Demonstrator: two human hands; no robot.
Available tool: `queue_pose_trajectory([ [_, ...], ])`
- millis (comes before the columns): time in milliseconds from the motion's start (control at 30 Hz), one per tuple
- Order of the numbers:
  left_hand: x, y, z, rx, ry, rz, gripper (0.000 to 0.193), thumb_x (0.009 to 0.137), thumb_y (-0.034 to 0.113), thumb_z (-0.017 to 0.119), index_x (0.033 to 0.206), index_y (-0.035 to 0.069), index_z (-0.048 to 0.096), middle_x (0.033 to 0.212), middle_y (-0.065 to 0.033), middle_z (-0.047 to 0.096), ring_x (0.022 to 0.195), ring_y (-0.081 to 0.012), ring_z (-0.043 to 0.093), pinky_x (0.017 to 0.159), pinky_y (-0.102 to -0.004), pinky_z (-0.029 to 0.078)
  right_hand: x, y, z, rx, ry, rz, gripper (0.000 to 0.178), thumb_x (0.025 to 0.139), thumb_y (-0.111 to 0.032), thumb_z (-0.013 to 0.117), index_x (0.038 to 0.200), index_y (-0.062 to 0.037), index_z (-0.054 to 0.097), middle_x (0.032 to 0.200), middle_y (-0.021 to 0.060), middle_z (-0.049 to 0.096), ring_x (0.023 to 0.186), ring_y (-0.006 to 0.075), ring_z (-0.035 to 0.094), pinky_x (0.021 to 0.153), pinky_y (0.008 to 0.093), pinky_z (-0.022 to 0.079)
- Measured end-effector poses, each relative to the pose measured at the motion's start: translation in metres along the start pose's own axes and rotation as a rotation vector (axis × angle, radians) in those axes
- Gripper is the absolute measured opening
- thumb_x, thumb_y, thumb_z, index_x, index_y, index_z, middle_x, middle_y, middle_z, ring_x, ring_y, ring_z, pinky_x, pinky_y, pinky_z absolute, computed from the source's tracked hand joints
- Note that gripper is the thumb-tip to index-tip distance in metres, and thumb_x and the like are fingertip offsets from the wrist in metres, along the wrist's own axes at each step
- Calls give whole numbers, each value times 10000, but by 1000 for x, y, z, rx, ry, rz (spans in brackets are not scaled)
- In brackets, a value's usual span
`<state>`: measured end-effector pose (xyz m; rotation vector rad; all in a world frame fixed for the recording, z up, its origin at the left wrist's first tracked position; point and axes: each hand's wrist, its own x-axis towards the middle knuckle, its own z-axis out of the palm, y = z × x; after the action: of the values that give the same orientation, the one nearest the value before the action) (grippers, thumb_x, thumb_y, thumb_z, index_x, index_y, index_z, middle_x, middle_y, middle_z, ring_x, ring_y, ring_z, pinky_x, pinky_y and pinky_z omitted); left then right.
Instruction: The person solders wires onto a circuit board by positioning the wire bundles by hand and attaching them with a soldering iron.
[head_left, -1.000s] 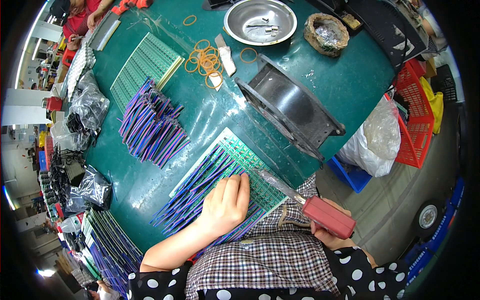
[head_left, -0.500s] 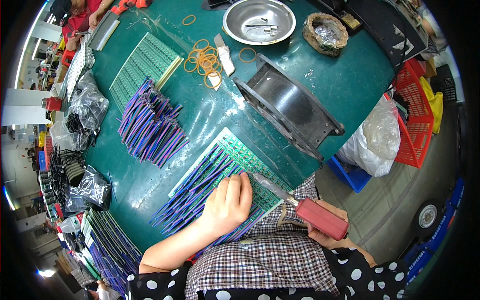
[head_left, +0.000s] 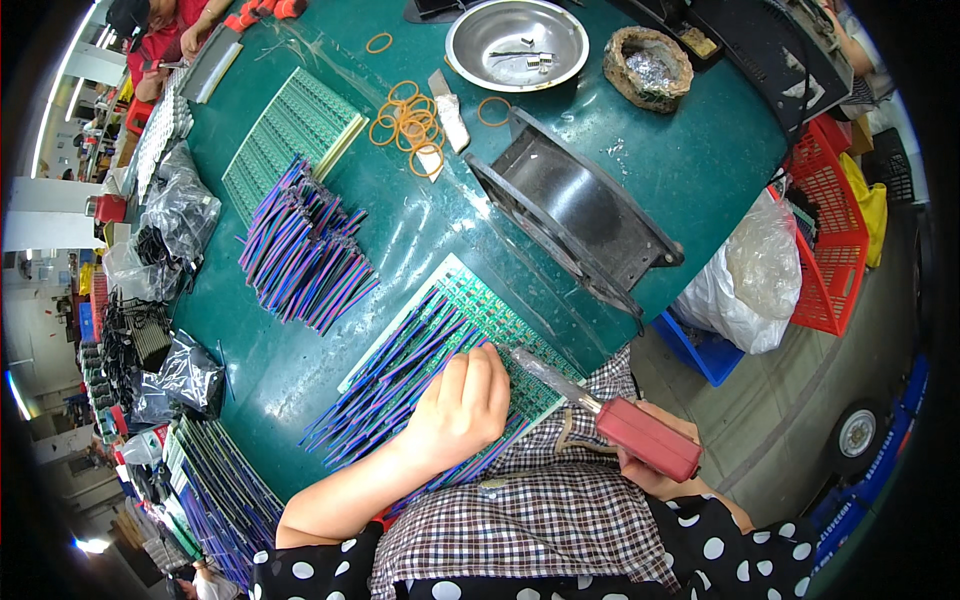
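Note:
A green circuit board panel (head_left: 470,295) lies at the table's near edge, with rows of blue, red and black wires (head_left: 375,385) stretching from it toward the lower left. My left hand (head_left: 462,400) rests over the panel, fingers pinched together on a thin wire whose end mostly hides under the fingertips. In my right hand (head_left: 645,478) is a soldering iron (head_left: 650,438) with a boxy red handle. Its wrapped shaft points up and left, the tip just right of my left fingertips. Whether the tip touches the board I cannot tell.
A pile of cut wires (head_left: 305,250) sits beside stacked boards (head_left: 290,130). Farther back are rubber bands (head_left: 410,120), a metal bowl (head_left: 517,45) and a rough round dish (head_left: 648,68). A black fan housing (head_left: 580,210) stands right of the panel. Another person (head_left: 180,40) works at far left.
The soldering iron and my right hand have shifted very slightly to the right. My left hand stays at nearly the same spot on the panel.

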<state>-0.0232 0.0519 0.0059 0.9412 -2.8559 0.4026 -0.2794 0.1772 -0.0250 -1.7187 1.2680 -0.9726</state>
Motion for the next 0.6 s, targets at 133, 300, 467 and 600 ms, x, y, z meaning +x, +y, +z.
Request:
queue_pose_trajectory([
  [133, 1, -2, -2, 14, 6, 36, 205, 746, 52, 633, 915, -64, 651, 837, -89, 597, 716, -151, 573, 568, -208, 477, 4, -2, 1, 9, 10, -11, 701, 662, -232, 856, 1200, 91, 542, 1102, 215, 647, 931, 312, 685, 809, 348, 547],
  [300, 0, -3, -1, 4, 8, 53, 202, 745, 41, 645, 914, -68, 654, 829, -87, 593, 721, -156, 572, 576, -208, 476, 0, -1, -2, -56, 24, -18, 688, 694, -250, 831, 1207, 99, 534, 1106, 213, 644, 931, 309, 686, 807, 345, 547],
  [467, 0, -3, 1, 12, 15, 69, 195, 743, 35, 652, 908, -69, 657, 822, -85, 587, 721, -161, 568, 577, -209, 474, 3, -1, 0, -21, 40, -5, 670, 705, -264, 821, 1199, 93, 544, 1128, 218, 633, 924, 308, 688, 790, 337, 552],
  [600, -1, -2, 1, -21, 19, 55, 242, 725, 30, 648, 941, -80, 650, 843, -97, 582, 735, -174, 570, 583, -223, 482, 4, -1, 1, 1, 47, -20, 659, 701, -270, 824, 1190, 81, 556, 1145, 217, 626, 919, 303, 690, 771, 327, 557],
])
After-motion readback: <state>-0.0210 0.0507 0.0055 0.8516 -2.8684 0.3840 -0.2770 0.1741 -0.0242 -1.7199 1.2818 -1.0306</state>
